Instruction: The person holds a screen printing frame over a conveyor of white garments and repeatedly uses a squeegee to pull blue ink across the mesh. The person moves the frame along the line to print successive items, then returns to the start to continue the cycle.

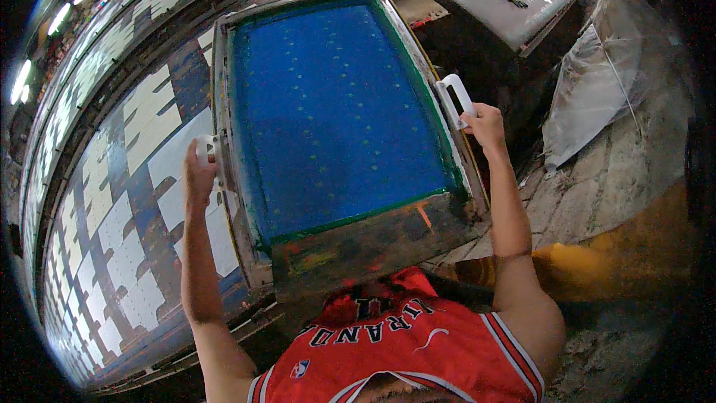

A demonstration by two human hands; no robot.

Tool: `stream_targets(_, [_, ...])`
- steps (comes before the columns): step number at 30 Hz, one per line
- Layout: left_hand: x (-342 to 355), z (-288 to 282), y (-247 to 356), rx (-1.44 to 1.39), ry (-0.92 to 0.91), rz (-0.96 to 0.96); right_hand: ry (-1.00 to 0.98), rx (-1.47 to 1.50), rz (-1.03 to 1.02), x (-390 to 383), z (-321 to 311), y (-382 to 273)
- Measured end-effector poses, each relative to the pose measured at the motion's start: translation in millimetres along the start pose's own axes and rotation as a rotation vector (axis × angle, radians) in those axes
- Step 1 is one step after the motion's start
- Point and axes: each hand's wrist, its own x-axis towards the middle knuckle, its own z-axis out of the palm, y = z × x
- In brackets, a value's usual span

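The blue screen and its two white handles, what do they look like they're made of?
The blue screen looks like fine stretched mesh, matt, ink-stained and dotted with pale specks. Its frame seems wood or metal, too paint-crusted to tell. The white handles, one in the left hand, one in the right hand, look like smooth moulded plastic.

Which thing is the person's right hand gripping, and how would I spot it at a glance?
Start at the big printing screen with blue mesh that fills the middle of the view. Follow its right edge to where the right hand grips it: there sits a white loop handle. A matching handle is held by the left hand on the opposite edge; this one stands over the grimy floor side, not the long table of white cut pieces.
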Motion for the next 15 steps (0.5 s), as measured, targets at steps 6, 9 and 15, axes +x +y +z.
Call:
stream_targets(6, [17, 38, 13, 0.008, -0.051, 0.0, 0.062, 0.042, 0.012, 29, -17, 21])
stream_targets(9, [17, 71, 31, 0.092, -0.071, 0.021, 0.057, 0.077, 0.042, 52, -33, 47])
stream_targets(15, [18, 173, 73, 0.105, -0.077, 0.013, 0.024, 0.013, 0.045, 117, -99, 106])
